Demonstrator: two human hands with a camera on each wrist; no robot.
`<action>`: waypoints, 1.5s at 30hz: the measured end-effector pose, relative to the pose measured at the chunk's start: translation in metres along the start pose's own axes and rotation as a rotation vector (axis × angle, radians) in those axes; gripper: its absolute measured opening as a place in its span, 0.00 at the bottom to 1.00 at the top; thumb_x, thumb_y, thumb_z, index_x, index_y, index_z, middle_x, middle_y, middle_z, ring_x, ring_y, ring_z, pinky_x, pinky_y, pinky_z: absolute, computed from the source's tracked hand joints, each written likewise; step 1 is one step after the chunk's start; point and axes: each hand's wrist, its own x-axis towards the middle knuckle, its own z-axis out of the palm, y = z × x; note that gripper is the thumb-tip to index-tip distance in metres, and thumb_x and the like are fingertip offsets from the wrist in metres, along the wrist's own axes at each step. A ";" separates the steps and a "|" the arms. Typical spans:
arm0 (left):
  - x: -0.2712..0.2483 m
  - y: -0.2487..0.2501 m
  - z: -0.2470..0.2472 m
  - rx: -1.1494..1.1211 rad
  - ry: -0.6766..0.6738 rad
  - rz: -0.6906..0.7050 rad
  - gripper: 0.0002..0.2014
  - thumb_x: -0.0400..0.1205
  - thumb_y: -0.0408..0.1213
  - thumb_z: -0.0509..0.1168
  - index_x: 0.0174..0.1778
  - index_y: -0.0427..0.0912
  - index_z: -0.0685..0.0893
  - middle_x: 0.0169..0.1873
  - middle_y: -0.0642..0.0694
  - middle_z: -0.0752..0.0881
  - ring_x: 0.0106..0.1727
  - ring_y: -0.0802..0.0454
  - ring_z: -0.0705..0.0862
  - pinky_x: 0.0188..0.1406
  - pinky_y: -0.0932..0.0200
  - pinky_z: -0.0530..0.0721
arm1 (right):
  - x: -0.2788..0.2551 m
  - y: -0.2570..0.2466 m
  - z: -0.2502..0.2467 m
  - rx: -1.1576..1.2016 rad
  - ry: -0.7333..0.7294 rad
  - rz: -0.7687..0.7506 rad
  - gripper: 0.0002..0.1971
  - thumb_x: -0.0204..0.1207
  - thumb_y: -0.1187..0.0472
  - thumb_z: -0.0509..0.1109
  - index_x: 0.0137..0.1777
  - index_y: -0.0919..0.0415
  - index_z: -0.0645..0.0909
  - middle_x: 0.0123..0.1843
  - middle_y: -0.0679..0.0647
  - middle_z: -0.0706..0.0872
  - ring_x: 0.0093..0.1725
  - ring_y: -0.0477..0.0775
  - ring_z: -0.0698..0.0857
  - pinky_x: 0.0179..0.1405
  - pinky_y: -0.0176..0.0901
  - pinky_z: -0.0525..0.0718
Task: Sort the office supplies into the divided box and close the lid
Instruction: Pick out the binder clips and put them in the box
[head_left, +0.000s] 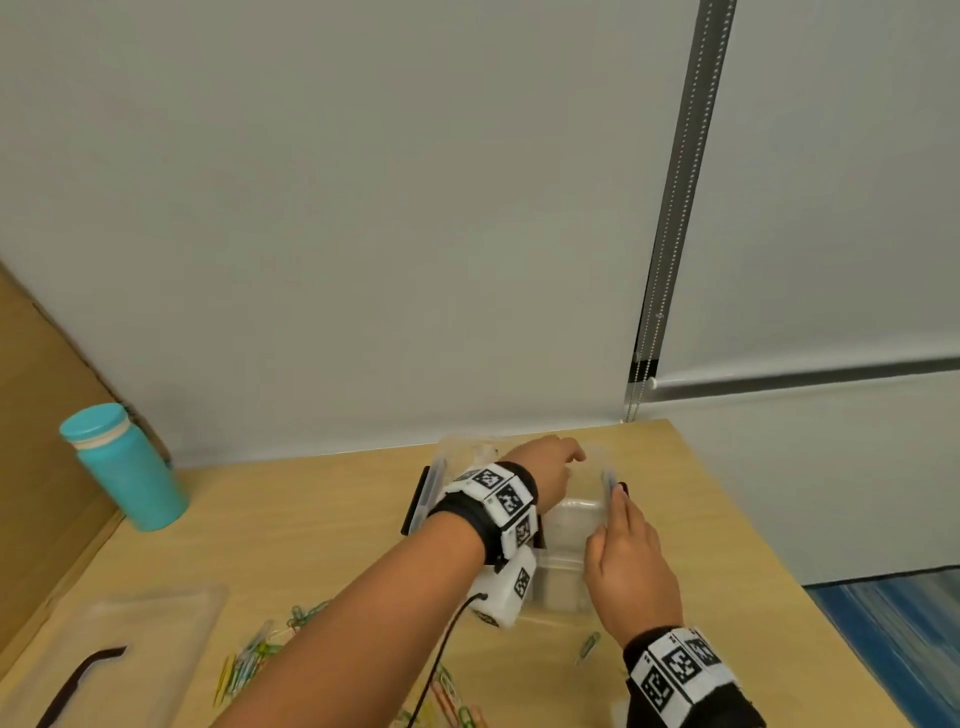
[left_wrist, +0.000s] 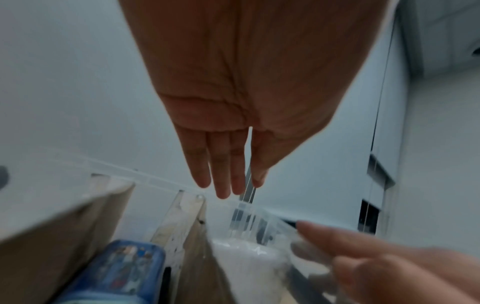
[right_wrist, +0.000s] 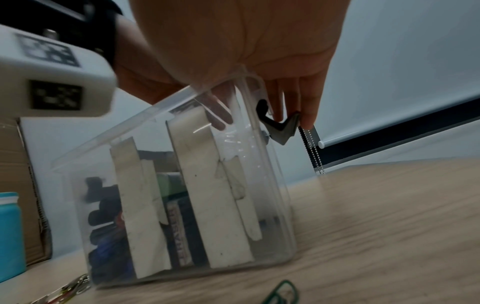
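Note:
The clear divided box (head_left: 563, 579) stands on the wooden table near the wall. White dividers split it; an eraser pack (right_wrist: 182, 226) and dark items (right_wrist: 103, 216) lie inside. My right hand (head_left: 623, 551) pinches the box's right wall, thumb inside and fingers outside on the black latch (right_wrist: 279, 127). My left hand (head_left: 550, 467) hovers over the box with straight fingers (left_wrist: 221, 181) pointing down, holding nothing. Loose coloured paper clips (head_left: 260, 654) lie on the table in front of the box. The clear lid (head_left: 130, 623) lies at the front left.
A teal bottle (head_left: 124, 467) stands at the left beside a cardboard panel (head_left: 41, 415). One green paper clip (head_left: 588, 647) lies just before the box. The wall and a blind chain (head_left: 644, 364) are close behind. The table edge runs along the right.

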 end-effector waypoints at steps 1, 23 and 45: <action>-0.017 -0.002 -0.004 -0.045 0.034 0.022 0.18 0.85 0.32 0.54 0.70 0.46 0.75 0.68 0.46 0.78 0.67 0.48 0.78 0.69 0.52 0.76 | 0.000 0.000 0.000 0.003 0.002 0.001 0.29 0.84 0.55 0.47 0.84 0.59 0.49 0.84 0.54 0.59 0.78 0.54 0.65 0.69 0.46 0.75; -0.353 -0.217 0.046 -0.174 -0.182 -0.392 0.13 0.75 0.44 0.71 0.54 0.59 0.79 0.48 0.59 0.80 0.36 0.65 0.77 0.37 0.78 0.74 | -0.138 -0.145 0.062 0.007 -0.527 -0.764 0.06 0.78 0.53 0.58 0.49 0.50 0.76 0.48 0.44 0.80 0.50 0.44 0.74 0.45 0.40 0.78; -0.353 -0.215 0.059 -0.137 -0.267 -0.123 0.12 0.80 0.36 0.59 0.58 0.51 0.72 0.49 0.52 0.83 0.50 0.51 0.82 0.50 0.56 0.80 | -0.193 -0.181 0.113 -0.116 -0.890 -0.688 0.11 0.77 0.55 0.63 0.57 0.54 0.76 0.67 0.55 0.70 0.60 0.60 0.78 0.54 0.49 0.80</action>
